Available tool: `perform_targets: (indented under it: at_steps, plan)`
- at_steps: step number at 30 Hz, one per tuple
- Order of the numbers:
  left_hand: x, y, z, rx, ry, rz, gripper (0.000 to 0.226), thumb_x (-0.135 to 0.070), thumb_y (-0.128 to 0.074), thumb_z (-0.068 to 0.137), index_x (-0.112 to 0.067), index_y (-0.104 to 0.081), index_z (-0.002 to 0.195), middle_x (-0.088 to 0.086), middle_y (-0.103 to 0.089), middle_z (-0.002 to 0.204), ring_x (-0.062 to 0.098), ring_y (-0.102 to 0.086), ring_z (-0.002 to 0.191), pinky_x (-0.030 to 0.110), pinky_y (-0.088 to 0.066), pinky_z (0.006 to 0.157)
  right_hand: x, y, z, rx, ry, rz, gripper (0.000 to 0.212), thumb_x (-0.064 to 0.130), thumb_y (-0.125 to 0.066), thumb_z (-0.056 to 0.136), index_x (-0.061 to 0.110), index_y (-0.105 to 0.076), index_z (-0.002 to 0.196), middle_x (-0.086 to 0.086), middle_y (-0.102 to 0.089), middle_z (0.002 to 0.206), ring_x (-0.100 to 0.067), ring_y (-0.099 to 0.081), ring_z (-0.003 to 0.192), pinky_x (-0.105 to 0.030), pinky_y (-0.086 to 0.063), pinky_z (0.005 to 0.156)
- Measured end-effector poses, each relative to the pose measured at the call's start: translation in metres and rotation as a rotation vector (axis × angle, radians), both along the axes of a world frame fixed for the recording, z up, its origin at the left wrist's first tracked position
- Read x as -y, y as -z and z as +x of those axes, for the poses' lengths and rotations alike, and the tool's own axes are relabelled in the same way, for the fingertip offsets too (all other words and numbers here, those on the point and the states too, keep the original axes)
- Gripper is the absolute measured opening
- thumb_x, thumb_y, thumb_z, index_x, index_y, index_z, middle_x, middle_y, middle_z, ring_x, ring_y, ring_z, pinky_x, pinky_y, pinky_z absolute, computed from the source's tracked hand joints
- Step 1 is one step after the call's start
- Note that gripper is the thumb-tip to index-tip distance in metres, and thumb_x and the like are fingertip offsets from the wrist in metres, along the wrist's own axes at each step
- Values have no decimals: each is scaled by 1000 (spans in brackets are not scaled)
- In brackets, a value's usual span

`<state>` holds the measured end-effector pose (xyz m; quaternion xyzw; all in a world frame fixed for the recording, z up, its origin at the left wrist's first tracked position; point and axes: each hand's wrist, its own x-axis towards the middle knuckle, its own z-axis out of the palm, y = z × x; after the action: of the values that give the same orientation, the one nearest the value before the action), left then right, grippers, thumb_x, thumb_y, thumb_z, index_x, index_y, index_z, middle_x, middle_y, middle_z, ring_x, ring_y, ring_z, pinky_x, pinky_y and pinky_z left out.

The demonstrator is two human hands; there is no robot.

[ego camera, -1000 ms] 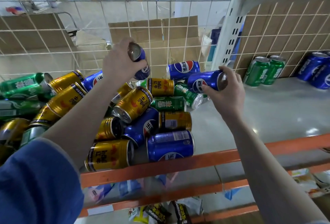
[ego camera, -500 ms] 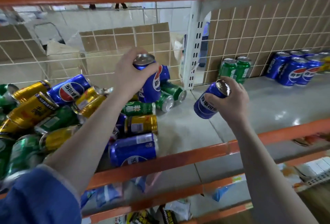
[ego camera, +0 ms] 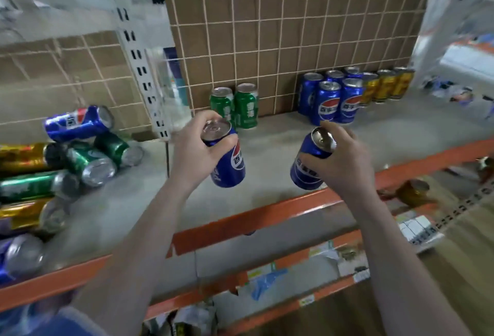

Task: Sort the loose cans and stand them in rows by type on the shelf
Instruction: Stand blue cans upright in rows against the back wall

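Note:
My left hand (ego camera: 196,148) grips a blue cola can (ego camera: 228,164) around its top, held upright above the grey shelf (ego camera: 267,153). My right hand (ego camera: 344,159) holds a second blue cola can (ego camera: 307,169), tilted, over the shelf's front edge. At the back right stand several upright blue cans (ego camera: 330,100) in rows, with gold cans (ego camera: 385,87) in a row to their right. Two green cans (ego camera: 234,105) stand together against the back grid. A loose pile of blue, green and gold cans (ego camera: 53,167) lies on its side at the left.
An orange front rail (ego camera: 240,226) edges the shelf, with lower orange shelves holding packets below. A white slotted upright (ego camera: 144,68) divides the back. Wire grid over cardboard (ego camera: 267,36) closes the rear. Bare grey shelf lies between the green cans and the blue rows.
Both hands have carried their blue cans to the right, away from the loose pile and toward the standing rows. The view has swung right, so the pile now sits at the left edge.

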<state>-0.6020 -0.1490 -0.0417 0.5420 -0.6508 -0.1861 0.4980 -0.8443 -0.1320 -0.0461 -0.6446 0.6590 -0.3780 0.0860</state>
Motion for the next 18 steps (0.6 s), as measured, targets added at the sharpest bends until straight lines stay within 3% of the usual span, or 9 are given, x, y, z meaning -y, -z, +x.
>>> perform_targets:
  at_steps: [4,8,12,15,18]
  plan:
    - [13,-2,-41,60,46,12,34,-40,-67,72,-31,-53,102,-25,-55,97,5,-56,90,25,-48,73,8,-1,-41,14,5,21,63,32,-75,71,25,-48,128,-1,-55,116,-24,-50,108,-47,-48,89]
    - [34,-5,-74,104,114,33,32,-25,-73,78,-23,-55,105,-21,-55,94,5,-55,88,17,-44,73,19,-8,-70,13,51,84,55,33,-71,71,25,-51,121,7,-52,103,-21,-51,104,-44,-48,89]
    - [57,1,-114,112,153,32,37,-23,-75,77,-19,-56,108,-8,-59,102,8,-55,93,20,-45,79,38,-7,-110,34,27,106,57,31,-74,70,24,-52,122,3,-54,105,-23,-51,105,-35,-44,88]
    - [72,7,-150,127,164,60,36,-24,-74,77,-26,-54,107,-16,-57,99,2,-54,92,16,-42,75,64,-3,-150,-15,-2,105,63,31,-76,70,22,-51,127,-3,-58,118,-24,-52,108,-30,-39,87]
    - [93,13,-190,143,179,114,39,-22,-73,77,-30,-51,107,-22,-54,99,1,-53,94,17,-42,77,101,-4,-197,39,-75,134,63,31,-78,69,24,-53,126,0,-57,116,-21,-54,108,-33,-44,90]
